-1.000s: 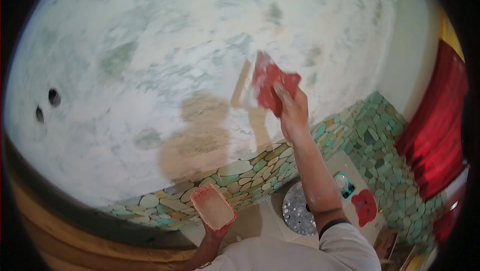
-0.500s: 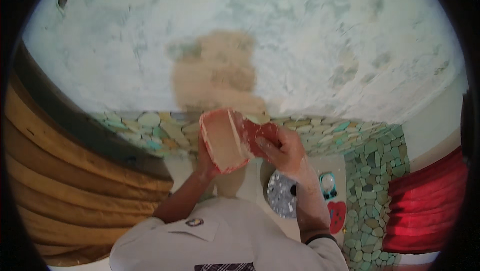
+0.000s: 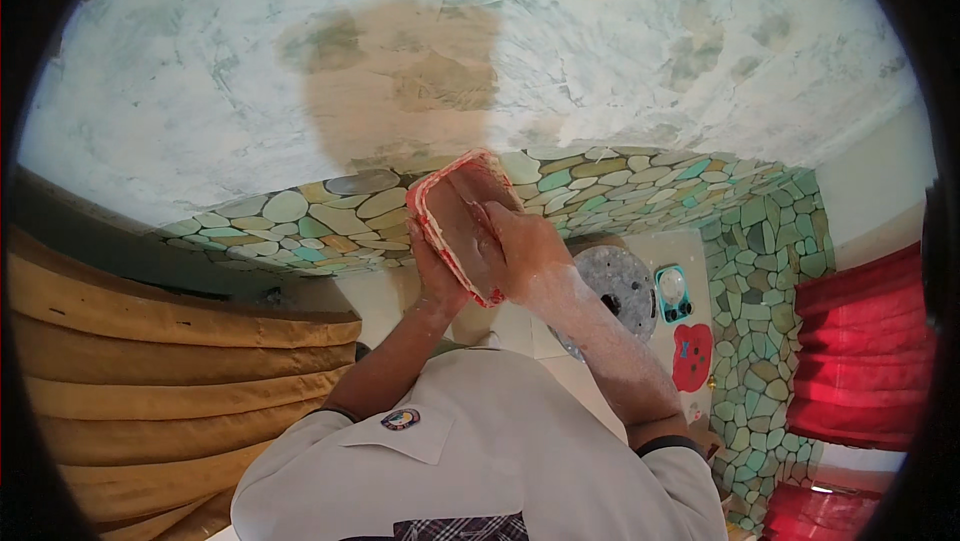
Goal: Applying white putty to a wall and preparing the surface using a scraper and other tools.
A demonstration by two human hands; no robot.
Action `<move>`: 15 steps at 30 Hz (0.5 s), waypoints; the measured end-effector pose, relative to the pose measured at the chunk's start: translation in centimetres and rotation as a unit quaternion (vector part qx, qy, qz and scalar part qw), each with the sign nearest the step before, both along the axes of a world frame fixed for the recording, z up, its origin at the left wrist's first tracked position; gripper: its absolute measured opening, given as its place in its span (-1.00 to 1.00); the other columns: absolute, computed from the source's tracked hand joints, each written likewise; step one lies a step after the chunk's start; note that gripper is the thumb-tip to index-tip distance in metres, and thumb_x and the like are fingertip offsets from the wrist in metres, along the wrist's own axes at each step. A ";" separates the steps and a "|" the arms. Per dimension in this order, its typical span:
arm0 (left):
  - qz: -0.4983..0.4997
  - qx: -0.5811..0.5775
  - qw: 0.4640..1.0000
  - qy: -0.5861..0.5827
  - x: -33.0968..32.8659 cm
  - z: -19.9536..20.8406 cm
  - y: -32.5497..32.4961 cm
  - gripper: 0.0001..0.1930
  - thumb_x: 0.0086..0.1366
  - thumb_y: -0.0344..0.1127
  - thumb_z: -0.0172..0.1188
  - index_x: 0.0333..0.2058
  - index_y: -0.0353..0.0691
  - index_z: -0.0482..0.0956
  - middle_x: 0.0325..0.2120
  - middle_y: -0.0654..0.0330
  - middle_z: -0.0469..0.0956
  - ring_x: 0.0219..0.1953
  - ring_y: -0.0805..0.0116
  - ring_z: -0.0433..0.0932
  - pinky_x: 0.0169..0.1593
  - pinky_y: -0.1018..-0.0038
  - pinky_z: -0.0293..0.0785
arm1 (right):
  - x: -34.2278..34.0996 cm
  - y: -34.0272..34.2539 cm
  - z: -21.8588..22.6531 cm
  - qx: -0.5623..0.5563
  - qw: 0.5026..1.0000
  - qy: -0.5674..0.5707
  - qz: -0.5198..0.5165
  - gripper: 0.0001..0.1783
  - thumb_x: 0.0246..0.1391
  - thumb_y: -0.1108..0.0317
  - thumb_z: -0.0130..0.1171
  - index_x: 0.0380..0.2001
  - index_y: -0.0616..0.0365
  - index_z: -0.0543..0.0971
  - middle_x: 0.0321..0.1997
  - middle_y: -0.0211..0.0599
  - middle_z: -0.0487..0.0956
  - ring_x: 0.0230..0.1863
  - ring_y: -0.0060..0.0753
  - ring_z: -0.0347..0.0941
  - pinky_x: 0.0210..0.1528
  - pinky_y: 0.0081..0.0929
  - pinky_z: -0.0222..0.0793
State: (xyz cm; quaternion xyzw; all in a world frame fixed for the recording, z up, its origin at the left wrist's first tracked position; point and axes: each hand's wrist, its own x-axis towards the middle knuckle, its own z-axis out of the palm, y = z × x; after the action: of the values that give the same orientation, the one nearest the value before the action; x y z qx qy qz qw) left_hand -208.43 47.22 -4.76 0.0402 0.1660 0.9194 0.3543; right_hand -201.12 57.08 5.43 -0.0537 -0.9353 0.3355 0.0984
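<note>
Left hand [image 3: 437,273]: While its fingers grip the left side of the red container [image 3: 428,221], the palm supports it, tilted, in front of the chest.
Right hand [image 3: 525,246]: closed over the container's right side, around a red scraper [image 3: 482,216] that it mostly hides.
Container: between the hands, rim crusted pale, inside brownish.
Shirt [image 3: 490,421]: pale, with a round badge, below the hands.
Stone band [image 3: 590,186]: green and tan pebbles behind the container, along the lower edge of the wall [image 3: 640,61].
Wall: patchy white, bearing a brownish shadow [image 3: 400,81].
Pale surface [image 3: 670,246]: carries a grey speckled disc [image 3: 632,286]; nearer its right edge, a teal case [image 3: 674,293] and a flat red piece [image 3: 690,366].
Cloths: mustard folds [image 3: 180,361] far left, red folds [image 3: 860,341] far right.
</note>
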 end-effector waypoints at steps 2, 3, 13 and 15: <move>0.009 -0.007 1.000 0.018 0.1 0.0 0.0 -0.20 0.24 0.43 -0.33 0.28 0.01 0.08 0.24 0.18 0.18 0.25 0.14 0.21 0.30 0.21 0.14 | 0.4 -0.3 -0.2 -0.017 1.000 0.021 -0.001 -0.82 0.03 0.41 0.05 -0.30 0.28 0.41 -0.42 0.13 0.50 -0.34 0.22 0.44 -0.33 -0.03 0.34; 0.004 -0.008 1.000 0.018 0.1 0.1 -0.1 -0.20 0.24 0.43 -0.33 0.28 0.01 0.08 0.24 0.18 0.18 0.25 0.14 0.21 0.30 0.21 0.14 | 0.5 -0.4 -0.2 -0.033 0.999 0.042 0.002 -0.82 0.03 0.42 0.06 -0.30 0.28 0.42 -0.41 0.13 0.50 -0.34 0.22 0.44 -0.34 -0.03 0.34; -0.023 0.048 0.997 0.059 0.4 -1.4 -0.8 -0.34 0.32 0.29 -0.31 0.22 -0.01 0.19 0.18 0.22 0.27 0.19 0.19 0.28 0.24 0.22 0.21 | 0.8 -1.0 -0.4 -0.001 1.000 0.022 -0.008 -0.81 0.04 0.39 0.04 -0.28 0.25 0.44 -0.41 0.07 0.51 -0.31 0.19 0.45 -0.29 -0.07 0.38; 0.019 -0.068 0.991 0.110 0.6 -1.9 -0.8 -0.36 0.33 0.27 -0.29 0.21 -0.01 0.21 0.16 0.23 0.28 0.18 0.21 0.29 0.23 0.24 0.23 | 1.0 -2.2 -0.8 0.023 1.000 0.007 -0.020 -0.79 0.06 0.34 0.03 -0.28 0.25 0.46 -0.39 0.05 0.52 -0.31 0.16 0.46 -0.25 -0.09 0.40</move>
State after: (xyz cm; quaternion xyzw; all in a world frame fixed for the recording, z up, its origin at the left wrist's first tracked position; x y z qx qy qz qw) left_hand -207.80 46.44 -6.63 0.1137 0.2669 0.9025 0.3183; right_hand -200.13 54.90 4.65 -0.0675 -0.9408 0.3124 0.1132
